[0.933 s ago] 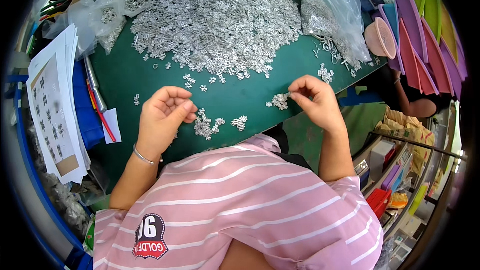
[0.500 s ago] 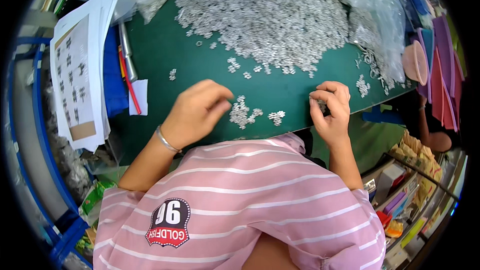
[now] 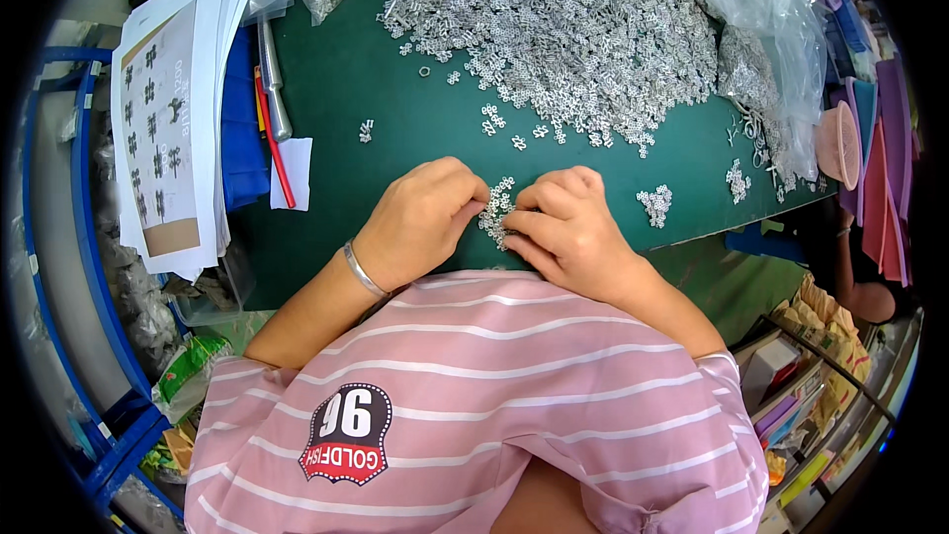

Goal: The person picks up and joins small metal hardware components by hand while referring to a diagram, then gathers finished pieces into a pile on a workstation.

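Note:
A small pile of silver metal pieces point(image 3: 496, 213) lies on the green table between my two hands. My left hand point(image 3: 423, 220) is at the pile's left edge, thumb and fingers pinched together. What sits between those fingertips is hidden. From the right, my right hand point(image 3: 578, 229) reaches in with bent fingers, its fingertips at the pile's right side. Its grip is too small to make out. A separate little cluster of silver pieces point(image 3: 654, 206) rests to the right of my right hand.
A broad heap of silver pieces point(image 3: 573, 35) covers the table's far part, beside clear plastic bags point(image 3: 781, 30). Printed sheets point(image 3: 163, 129), a red pen point(image 3: 277, 153) and a paper slip point(image 3: 295, 173) are at left. A pink basket point(image 3: 837, 143) stands at the right edge.
My right hand has moved left to the small pile, leaving a cluster of pieces where it was. My left hand has come closer to the pile. The view has shifted slightly.

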Action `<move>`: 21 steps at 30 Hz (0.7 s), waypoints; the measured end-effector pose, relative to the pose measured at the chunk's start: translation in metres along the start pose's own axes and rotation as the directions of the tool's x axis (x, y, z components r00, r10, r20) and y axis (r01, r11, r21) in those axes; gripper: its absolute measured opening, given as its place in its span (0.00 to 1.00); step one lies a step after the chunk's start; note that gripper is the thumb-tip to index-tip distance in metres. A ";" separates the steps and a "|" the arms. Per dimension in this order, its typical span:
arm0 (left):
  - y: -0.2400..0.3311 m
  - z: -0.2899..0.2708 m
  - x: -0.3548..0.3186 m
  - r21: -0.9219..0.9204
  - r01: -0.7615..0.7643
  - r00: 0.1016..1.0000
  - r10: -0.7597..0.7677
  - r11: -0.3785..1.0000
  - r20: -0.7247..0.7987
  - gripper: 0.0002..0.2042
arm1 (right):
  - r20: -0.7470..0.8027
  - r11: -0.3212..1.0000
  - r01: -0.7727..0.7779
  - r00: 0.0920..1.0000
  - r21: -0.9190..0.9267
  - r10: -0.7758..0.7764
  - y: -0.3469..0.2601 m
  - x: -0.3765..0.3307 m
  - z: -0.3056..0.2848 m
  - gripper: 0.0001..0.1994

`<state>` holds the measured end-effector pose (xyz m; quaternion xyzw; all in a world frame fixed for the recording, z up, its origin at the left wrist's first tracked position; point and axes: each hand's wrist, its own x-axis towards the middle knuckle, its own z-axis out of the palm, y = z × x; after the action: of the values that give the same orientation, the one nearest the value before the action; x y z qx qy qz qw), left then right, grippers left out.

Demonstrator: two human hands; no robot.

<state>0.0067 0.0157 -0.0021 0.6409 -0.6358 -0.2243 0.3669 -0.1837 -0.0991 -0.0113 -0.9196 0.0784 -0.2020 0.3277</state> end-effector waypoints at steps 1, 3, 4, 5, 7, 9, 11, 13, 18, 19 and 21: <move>0.000 -0.001 0.001 -0.006 0.008 1.000 -0.008 1.000 -0.003 0.07 | 0.008 1.000 -0.019 1.000 0.000 0.019 -0.001 0.000 0.004 0.08; 0.000 -0.004 0.002 0.002 0.005 1.000 -0.005 1.000 0.010 0.07 | 0.020 0.999 -0.039 0.999 0.001 0.039 -0.001 0.002 0.007 0.08; 0.000 -0.006 0.002 0.006 0.003 1.000 -0.003 1.000 0.016 0.07 | 0.023 0.999 -0.043 0.999 0.001 0.043 -0.001 0.002 0.007 0.08; -0.001 -0.008 0.001 0.012 -0.019 0.999 0.018 1.000 0.046 0.07 | 0.026 0.999 -0.047 0.999 0.001 0.047 -0.001 0.002 0.007 0.08; -0.002 -0.011 -0.001 0.021 -0.063 0.993 0.060 0.998 0.106 0.08 | 0.007 0.999 -0.048 0.999 -0.011 0.048 0.000 0.002 0.008 0.08; 0.001 -0.008 -0.002 0.031 -0.085 0.987 0.080 0.996 0.142 0.09 | -0.016 0.998 -0.052 0.999 -0.024 0.051 0.002 0.001 0.006 0.08; 0.003 -0.005 -0.003 0.056 -0.094 0.983 0.084 0.994 0.160 0.10 | -0.048 0.997 -0.062 0.997 -0.038 0.060 0.005 -0.001 0.002 0.08; 0.003 -0.001 -0.005 0.095 -0.088 0.985 0.072 0.992 0.159 0.11 | -0.031 0.999 -0.047 0.998 -0.026 0.046 0.005 -0.003 0.004 0.08; 0.001 0.000 -0.005 0.069 -0.093 0.983 0.081 0.993 0.162 0.11 | 0.022 1.000 -0.022 1.000 -0.018 0.022 0.001 -0.003 0.006 0.09; 0.002 0.000 -0.005 0.063 -0.091 0.983 0.080 0.994 0.164 0.12 | 0.018 1.000 -0.016 1.000 -0.014 0.016 0.001 -0.002 0.006 0.09; 0.002 0.001 -0.004 0.066 -0.094 0.981 0.081 0.993 0.174 0.11 | 0.009 1.000 -0.004 1.000 -0.008 0.004 0.002 -0.001 0.007 0.08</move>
<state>0.0047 0.0199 -0.0019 0.6038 -0.7004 -0.2387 0.2964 -0.1821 -0.0963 -0.0176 -0.9218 0.0794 -0.1967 0.3246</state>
